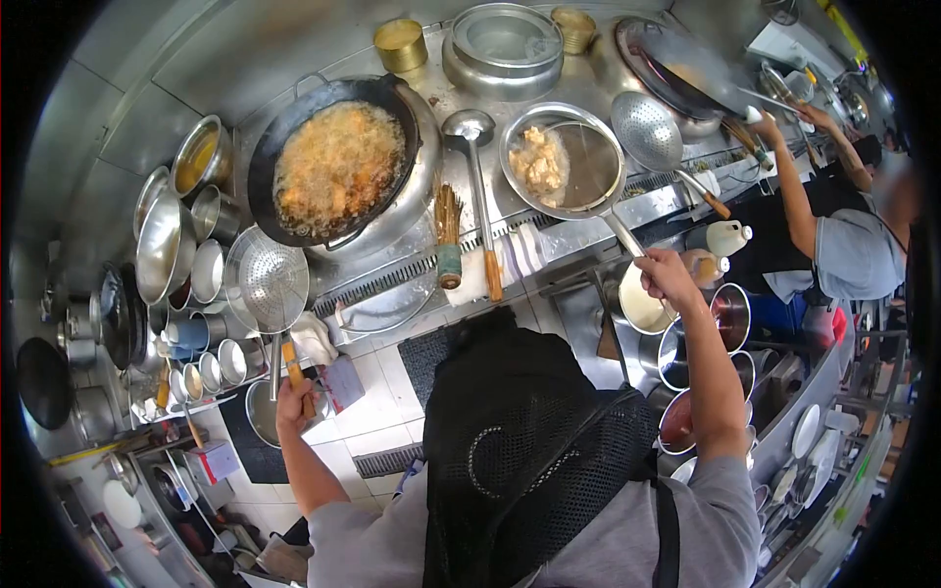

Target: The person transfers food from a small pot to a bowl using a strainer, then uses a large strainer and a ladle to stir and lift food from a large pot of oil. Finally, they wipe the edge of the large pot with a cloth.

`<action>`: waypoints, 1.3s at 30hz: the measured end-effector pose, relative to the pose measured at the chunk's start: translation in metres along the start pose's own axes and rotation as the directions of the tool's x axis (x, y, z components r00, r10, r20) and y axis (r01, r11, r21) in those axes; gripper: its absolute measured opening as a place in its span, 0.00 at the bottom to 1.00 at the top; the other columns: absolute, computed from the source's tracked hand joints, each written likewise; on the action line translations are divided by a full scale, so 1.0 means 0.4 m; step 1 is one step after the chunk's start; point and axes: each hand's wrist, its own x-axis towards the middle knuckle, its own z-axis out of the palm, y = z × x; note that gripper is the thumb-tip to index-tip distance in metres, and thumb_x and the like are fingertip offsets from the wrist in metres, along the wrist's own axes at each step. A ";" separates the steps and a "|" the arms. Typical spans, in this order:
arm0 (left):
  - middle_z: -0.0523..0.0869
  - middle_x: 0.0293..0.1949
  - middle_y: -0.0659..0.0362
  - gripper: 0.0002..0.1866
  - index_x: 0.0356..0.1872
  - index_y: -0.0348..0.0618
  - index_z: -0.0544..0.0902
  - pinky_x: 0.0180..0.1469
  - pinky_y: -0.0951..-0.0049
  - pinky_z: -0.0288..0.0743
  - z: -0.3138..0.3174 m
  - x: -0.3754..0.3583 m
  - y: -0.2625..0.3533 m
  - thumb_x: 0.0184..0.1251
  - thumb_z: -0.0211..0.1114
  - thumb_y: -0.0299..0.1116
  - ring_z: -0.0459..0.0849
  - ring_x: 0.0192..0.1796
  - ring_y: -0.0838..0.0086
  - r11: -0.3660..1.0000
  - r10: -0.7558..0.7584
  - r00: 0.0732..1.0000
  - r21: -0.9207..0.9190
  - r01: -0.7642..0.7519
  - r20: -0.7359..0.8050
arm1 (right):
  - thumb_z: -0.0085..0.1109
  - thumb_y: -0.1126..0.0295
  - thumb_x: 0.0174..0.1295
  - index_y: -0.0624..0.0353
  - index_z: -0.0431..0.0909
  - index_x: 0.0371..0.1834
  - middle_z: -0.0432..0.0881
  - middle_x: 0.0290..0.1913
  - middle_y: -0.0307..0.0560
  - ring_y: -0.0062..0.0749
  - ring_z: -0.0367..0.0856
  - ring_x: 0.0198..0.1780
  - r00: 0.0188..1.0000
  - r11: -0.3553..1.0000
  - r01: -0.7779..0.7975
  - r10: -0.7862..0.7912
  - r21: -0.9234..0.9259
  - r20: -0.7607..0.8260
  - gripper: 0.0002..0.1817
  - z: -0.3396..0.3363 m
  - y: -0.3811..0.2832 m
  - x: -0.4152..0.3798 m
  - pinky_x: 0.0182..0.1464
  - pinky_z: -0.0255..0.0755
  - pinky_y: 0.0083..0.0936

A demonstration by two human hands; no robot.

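My right hand (669,277) is wrapped round the metal handle of a round strainer (593,157). Pale, battered-looking food pieces (539,162) lie in its left half. At the lower left, the fingers of my left hand (291,404) close round a wooden handle beside a metal shaft. This handle appears to belong to the perforated skimmer (267,279), which is tilted beside the wok. Golden-brown pieces (338,162) bubble in oil in the black wok (263,201), ahead and left of me.
A ladle (470,127) and bamboo brush (448,230) lie along the stove's front. A perforated ladle (647,132) rests right of the strainer. Metal bowls (165,245) crowd the left; several sauce pots (730,318) stand right. A co-worker (858,255) works at another wok (676,69).
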 end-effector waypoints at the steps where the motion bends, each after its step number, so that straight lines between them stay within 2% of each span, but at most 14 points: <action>1: 0.81 0.34 0.57 0.15 0.54 0.40 0.71 0.24 0.80 0.74 0.023 -0.046 0.034 0.70 0.62 0.29 0.77 0.24 0.78 0.999 0.004 0.999 -0.053 -0.001 0.053 | 0.57 0.68 0.62 0.63 0.76 0.31 0.73 0.16 0.40 0.17 0.63 0.12 1.000 0.999 0.005 -0.005 0.042 0.015 0.09 0.000 0.018 0.006 0.13 0.49 0.19; 4: 0.80 0.33 0.59 0.15 0.54 0.42 0.71 0.22 0.81 0.71 0.067 -0.162 0.103 0.70 0.61 0.28 0.76 0.22 0.78 0.968 0.120 0.992 -0.217 -0.123 -0.026 | 0.57 0.68 0.62 0.62 0.76 0.29 0.73 0.17 0.40 0.18 0.64 0.12 1.000 0.997 0.005 -0.006 0.080 0.003 0.09 0.014 0.029 -0.011 0.13 0.49 0.20; 10: 0.79 0.31 0.60 0.14 0.50 0.46 0.67 0.17 0.83 0.64 0.110 -0.382 0.173 0.69 0.60 0.24 0.71 0.18 0.83 0.974 0.192 0.967 -0.084 -0.208 -0.165 | 0.58 0.66 0.63 0.63 0.79 0.30 0.72 0.14 0.39 0.18 0.64 0.11 0.997 0.997 0.023 -0.017 0.079 -0.075 0.10 0.045 0.053 -0.019 0.14 0.52 0.21; 17: 0.71 0.28 0.65 0.19 0.60 0.44 0.64 0.18 0.84 0.61 0.212 -0.550 0.277 0.71 0.57 0.26 0.66 0.20 0.86 0.895 0.405 0.818 0.358 -0.266 -0.407 | 0.59 0.67 0.66 0.65 0.79 0.39 0.71 0.15 0.38 0.16 0.60 0.11 0.998 0.978 0.014 -0.001 0.208 -0.059 0.10 0.057 0.093 -0.029 0.13 0.49 0.19; 22: 0.71 0.31 0.66 0.23 0.65 0.48 0.63 0.20 0.85 0.60 0.442 -0.476 0.377 0.73 0.58 0.31 0.65 0.22 0.87 0.826 0.530 0.822 0.344 -0.446 -0.208 | 0.58 0.67 0.67 0.64 0.78 0.40 0.71 0.16 0.37 0.15 0.59 0.11 0.998 0.949 0.054 -0.039 0.310 -0.057 0.10 0.038 0.121 -0.031 0.13 0.47 0.19; 24: 0.79 0.37 0.60 0.26 0.68 0.45 0.60 0.27 0.75 0.73 0.602 -0.436 0.433 0.74 0.57 0.34 0.78 0.27 0.74 0.807 0.471 0.878 0.443 -0.391 -0.083 | 0.58 0.67 0.67 0.65 0.78 0.40 0.71 0.15 0.37 0.15 0.59 0.11 0.996 0.945 0.067 -0.047 0.319 -0.072 0.10 0.032 0.111 -0.046 0.12 0.47 0.19; 26: 0.84 0.47 0.48 0.28 0.71 0.40 0.57 0.44 0.58 0.79 0.692 -0.273 0.366 0.74 0.55 0.34 0.86 0.41 0.52 0.349 0.747 0.630 0.681 -0.644 0.213 | 0.58 0.67 0.67 0.65 0.78 0.40 0.70 0.15 0.37 0.16 0.59 0.10 0.989 0.956 0.083 -0.044 0.283 -0.143 0.10 0.025 0.094 -0.072 0.12 0.47 0.19; 28: 0.80 0.55 0.36 0.30 0.72 0.36 0.55 0.57 0.51 0.73 0.844 -0.228 0.387 0.73 0.53 0.31 0.80 0.54 0.37 0.346 0.784 0.542 0.511 -0.787 0.303 | 0.57 0.67 0.67 0.65 0.78 0.41 0.70 0.14 0.37 0.16 0.59 0.10 0.985 0.954 0.113 -0.071 0.277 -0.157 0.10 0.012 0.066 -0.108 0.12 0.47 0.19; 30: 0.78 0.55 0.31 0.31 0.72 0.36 0.54 0.53 0.51 0.76 0.960 -0.210 0.390 0.71 0.54 0.28 0.82 0.51 0.37 0.456 0.695 0.640 0.487 -0.745 0.328 | 0.57 0.66 0.67 0.65 0.78 0.43 0.70 0.13 0.36 0.15 0.58 0.10 0.972 0.962 0.153 -0.105 0.225 -0.212 0.11 0.003 0.027 -0.149 0.12 0.47 0.18; 32: 0.81 0.49 0.44 0.29 0.70 0.40 0.59 0.47 0.53 0.77 1.047 -0.219 0.405 0.70 0.56 0.29 0.84 0.44 0.53 0.607 0.568 0.752 0.447 -0.657 0.334 | 0.58 0.66 0.66 0.66 0.78 0.42 0.72 0.14 0.38 0.18 0.65 0.12 0.965 0.972 0.152 -0.107 0.181 -0.238 0.12 -0.013 0.009 -0.166 0.14 0.56 0.21; 33: 0.81 0.49 0.44 0.29 0.70 0.40 0.59 0.47 0.53 0.77 1.078 -0.221 0.407 0.70 0.56 0.29 0.84 0.44 0.53 0.606 0.572 0.748 0.440 -0.663 0.338 | 0.58 0.67 0.65 0.67 0.79 0.43 0.75 0.15 0.43 0.24 0.71 0.14 0.918 0.977 0.209 -0.210 -0.040 -0.336 0.13 -0.004 -0.009 -0.179 0.17 0.62 0.25; 34: 0.80 0.42 0.49 0.26 0.67 0.41 0.60 0.39 0.60 0.75 1.105 -0.219 0.407 0.70 0.56 0.27 0.81 0.37 0.62 0.823 0.407 0.811 0.217 -0.525 0.419 | 0.58 0.67 0.64 0.67 0.79 0.45 0.77 0.16 0.47 0.29 0.77 0.16 0.854 0.936 0.233 -0.326 -0.263 -0.405 0.13 0.009 -0.024 -0.186 0.20 0.69 0.29; 36: 0.79 0.35 0.54 0.24 0.65 0.43 0.62 0.31 0.66 0.74 1.142 -0.222 0.416 0.69 0.56 0.25 0.79 0.30 0.70 0.956 0.246 0.810 0.004 -0.294 0.533 | 0.55 0.64 0.66 0.61 0.79 0.51 0.82 0.24 0.63 0.58 0.84 0.28 0.695 0.717 0.291 -0.614 -0.633 -0.375 0.16 0.030 -0.003 -0.169 0.32 0.77 0.45; 39: 0.73 0.31 0.61 0.16 0.54 0.44 0.66 0.26 0.76 0.66 1.165 -0.225 0.435 0.69 0.57 0.21 0.68 0.24 0.82 0.956 0.155 0.669 -0.281 0.083 0.727 | 0.51 0.60 0.69 0.51 0.75 0.55 0.84 0.28 0.59 0.59 0.83 0.27 0.667 0.518 0.066 -0.659 -0.853 -0.349 0.15 0.081 -0.040 -0.173 0.32 0.78 0.50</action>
